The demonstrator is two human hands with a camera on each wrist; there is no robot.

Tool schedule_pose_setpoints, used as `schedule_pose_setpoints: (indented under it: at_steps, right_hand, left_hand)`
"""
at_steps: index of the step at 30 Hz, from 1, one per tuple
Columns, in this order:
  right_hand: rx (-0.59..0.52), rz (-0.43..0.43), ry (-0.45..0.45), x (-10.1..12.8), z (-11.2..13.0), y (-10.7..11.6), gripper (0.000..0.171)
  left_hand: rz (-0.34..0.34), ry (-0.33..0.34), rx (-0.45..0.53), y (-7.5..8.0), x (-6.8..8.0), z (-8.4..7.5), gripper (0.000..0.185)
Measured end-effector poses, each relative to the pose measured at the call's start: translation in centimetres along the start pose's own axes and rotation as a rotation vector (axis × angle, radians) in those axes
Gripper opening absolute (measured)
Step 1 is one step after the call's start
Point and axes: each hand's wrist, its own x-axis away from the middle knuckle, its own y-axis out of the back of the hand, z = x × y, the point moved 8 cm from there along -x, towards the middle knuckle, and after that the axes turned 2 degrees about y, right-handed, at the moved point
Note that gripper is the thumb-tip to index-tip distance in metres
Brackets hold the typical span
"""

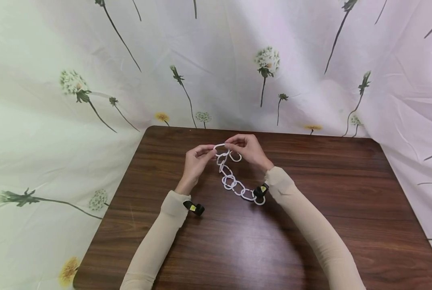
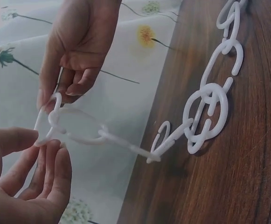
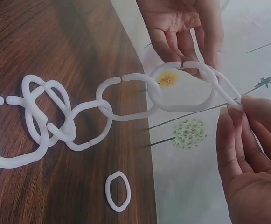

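Note:
A chain of white plastic links (image 2: 224, 108) runs across the dark wooden table and rises at its far end to both hands. My left hand (image 1: 195, 163) pinches one side of the end link (image 1: 220, 144) between thumb and fingers. From the other side my right hand (image 1: 249, 151) pinches the same link with thumb and fingertips. In the right wrist view this end link is seen almost edge-on, with the following links hanging from it. Apart from the chain, a single loose white link (image 3: 108, 192) lies on the table near the right hand.
The brown table (image 1: 208, 249) has its far edge just beyond the hands. Behind and beside it hangs a white cloth (image 1: 223, 80) printed with dandelions. A small black camera (image 1: 194, 208) is strapped to the left wrist, another (image 1: 261, 190) to the right.

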Motion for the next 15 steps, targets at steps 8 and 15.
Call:
schedule_pose_setpoints:
  at_steps: [8,15]
  right_hand:
    - [-0.057,0.004,0.004,-0.6,-1.9,-0.2,0.021]
    - [-0.142,-0.028,-0.013,-1.1,-4.4,0.2,0.031]
  left_hand:
    - [0.021,0.017,-0.005,-0.3,0.1,0.1,0.030]
    - [-0.021,0.056,-0.070,0.0,0.4,0.6,0.033]
